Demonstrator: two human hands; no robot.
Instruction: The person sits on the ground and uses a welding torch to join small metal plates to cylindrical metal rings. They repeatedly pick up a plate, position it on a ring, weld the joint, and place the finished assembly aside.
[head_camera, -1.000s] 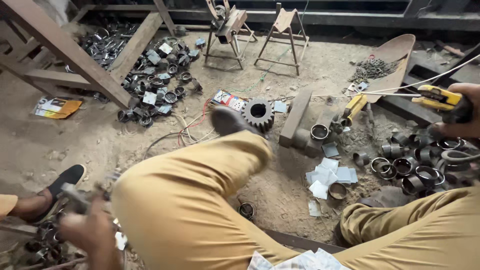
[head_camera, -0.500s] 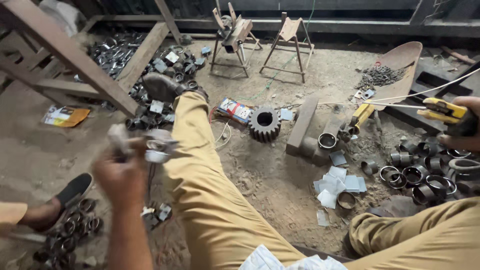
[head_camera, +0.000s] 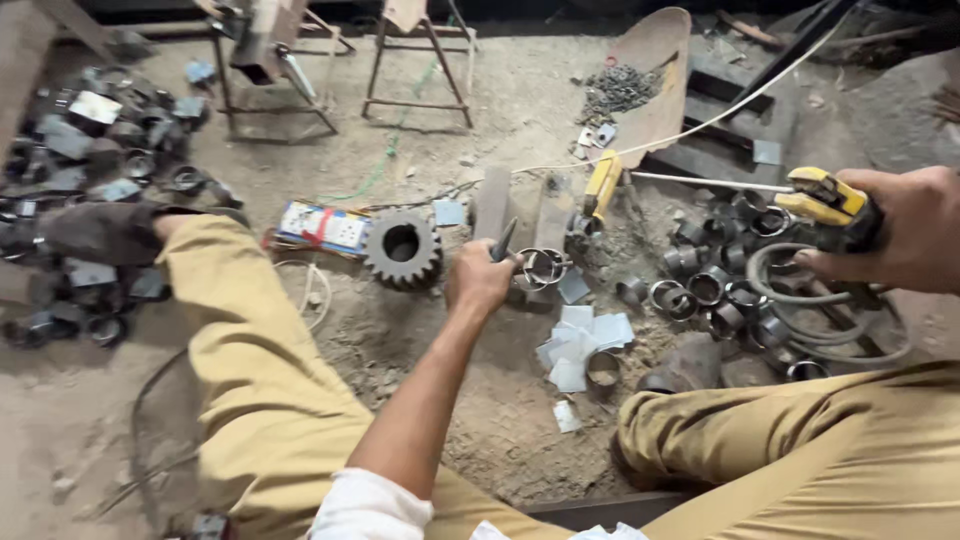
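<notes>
We are sitting on the sandy workshop floor (head_camera: 480, 420) in tan trousers, and we are taking the dark toothed steel gear wheel (head_camera: 402, 249) lying flat in the dirt as our landmark. Just to the right of the gear, our left hand (head_camera: 480, 281) is closing in a fist around a slim dark metal tool (head_camera: 502, 240), whose tip is poking up out of the fingers; at that hand's right side a shiny steel ring (head_camera: 541, 267) is sitting, though we cannot tell whether the fingers are touching it. Far to the right of the gear, our right hand (head_camera: 900, 240) is gripping a yellow and black welding electrode holder (head_camera: 832, 205), fingers wrapped tight around its handle, with a thin rod (head_camera: 700, 182) running from it back towards the gear. Between that hand and the gear, a cluster of short grey metal rings (head_camera: 700, 285) is lying in the dirt, with a scatter of small pale square metal plates (head_camera: 580, 340) below them. Just left of the gear a white, blue and red flat packet (head_camera: 322, 228) is lying, and further left a heap of dark metal parts (head_camera: 90, 150) is spreading beside our outstretched left leg (head_camera: 250, 340).
</notes>
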